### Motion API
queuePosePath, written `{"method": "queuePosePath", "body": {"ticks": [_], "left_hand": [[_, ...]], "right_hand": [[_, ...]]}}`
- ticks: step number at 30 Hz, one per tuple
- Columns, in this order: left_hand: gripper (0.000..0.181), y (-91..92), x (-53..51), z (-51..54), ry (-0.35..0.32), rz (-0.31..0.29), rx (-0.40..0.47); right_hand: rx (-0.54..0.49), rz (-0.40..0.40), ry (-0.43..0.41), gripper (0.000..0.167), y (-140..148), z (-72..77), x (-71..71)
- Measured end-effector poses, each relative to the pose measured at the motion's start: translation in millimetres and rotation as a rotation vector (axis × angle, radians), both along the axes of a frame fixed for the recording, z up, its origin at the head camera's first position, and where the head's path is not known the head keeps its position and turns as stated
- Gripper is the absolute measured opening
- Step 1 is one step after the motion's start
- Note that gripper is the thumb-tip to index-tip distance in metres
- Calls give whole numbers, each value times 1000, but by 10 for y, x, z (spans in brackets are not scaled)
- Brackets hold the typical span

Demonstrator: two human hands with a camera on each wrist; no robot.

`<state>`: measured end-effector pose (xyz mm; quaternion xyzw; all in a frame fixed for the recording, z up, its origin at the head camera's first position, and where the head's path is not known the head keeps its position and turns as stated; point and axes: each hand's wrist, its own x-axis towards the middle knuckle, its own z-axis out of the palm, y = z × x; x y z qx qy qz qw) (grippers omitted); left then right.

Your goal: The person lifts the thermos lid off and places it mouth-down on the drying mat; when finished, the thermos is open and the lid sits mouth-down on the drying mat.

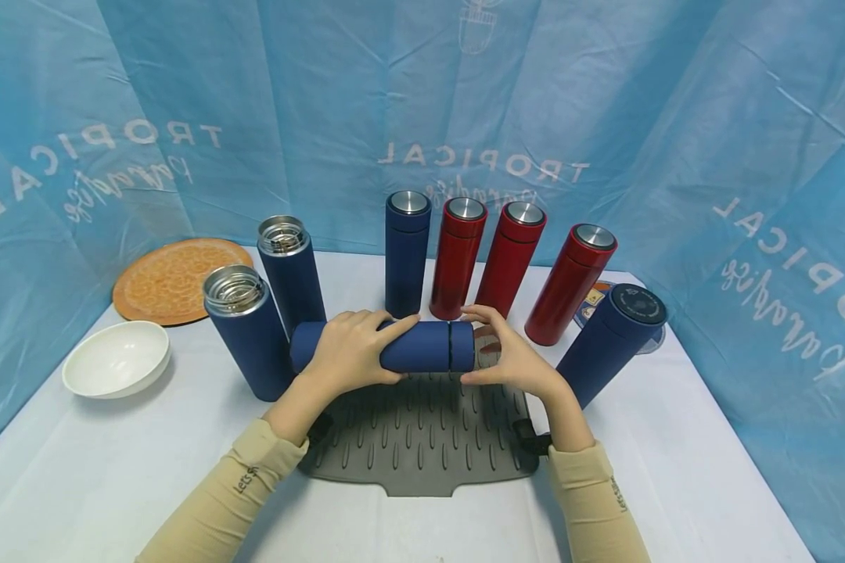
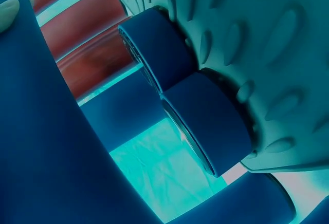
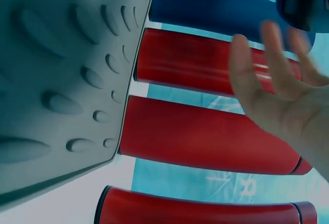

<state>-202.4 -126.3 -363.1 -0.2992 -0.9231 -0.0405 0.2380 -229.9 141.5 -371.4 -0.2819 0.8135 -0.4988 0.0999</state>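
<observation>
My left hand [image 1: 350, 349] grips a blue thermos flask [image 1: 422, 346] that lies sideways above a grey ridged mat [image 1: 422, 438]. At the flask's lidded right end, my right hand [image 1: 510, 356] has its fingers spread around the lid, apparently with a gap. The right wrist view shows those fingers [image 3: 282, 80] extended and slightly blurred. Two blue lids [image 2: 208, 124] rest side by side on the mat in the left wrist view; the held flask and hand hide them from the head view. To the left stand two lidless blue flasks [image 1: 249, 336] [image 1: 292, 274] with bare metal mouths.
Behind the mat stand a capped blue flask [image 1: 407, 258] and three red flasks [image 1: 458, 258] [image 1: 510, 262] [image 1: 570, 285]. Another capped blue flask [image 1: 605, 344] is at right, partly covering a patterned plate [image 1: 653, 342]. A white bowl [image 1: 116, 360] and an orange round board [image 1: 176, 277] are left.
</observation>
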Motion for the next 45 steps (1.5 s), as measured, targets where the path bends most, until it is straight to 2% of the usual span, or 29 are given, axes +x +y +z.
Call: {"method": "queuePosePath", "body": {"ticks": [3,6,9,13,20,23,26,29,33,37,40,43,45], "left_hand": [[83,-4,-6,-12,6,-2,-15],[84,-3,-9,-18,13,-6,-24],[85,4,-14,-18,26,-14,-24],[84,15,-17,-14,43,-25,-21],[83,21,-11,-3,19,-19,-33],[83,22,-3,9,12,-11,-43],[84,23,2,18,14,-5,-51],[84,24,7,22,12,-2,-54],[84,27,13,21,1,4,-57],[84,29,18,21,-8,3,-49],[84,29,21,19,-8,1,-45],[84,33,16,7,-11,-3,-45],[84,39,13,0,-14,-5,-48]], "right_hand": [[-3,-11,-64,72,-12,17,8],[31,-73,-148,58,-28,40,11],[63,-122,-234,61,-48,42,3],[54,-112,-299,69,-71,10,-10],[-1,-40,-279,43,-62,-6,-21],[13,-18,-258,42,-26,-9,-22],[19,11,-238,49,10,-16,-20],[7,27,-207,62,31,-29,-22],[5,9,-142,83,38,-29,-18],[43,-2,-98,91,33,-18,-17],[59,18,-128,81,35,-9,-19],[57,-1,-216,64,22,24,-10],[52,-28,-290,62,-4,50,-3]]}}
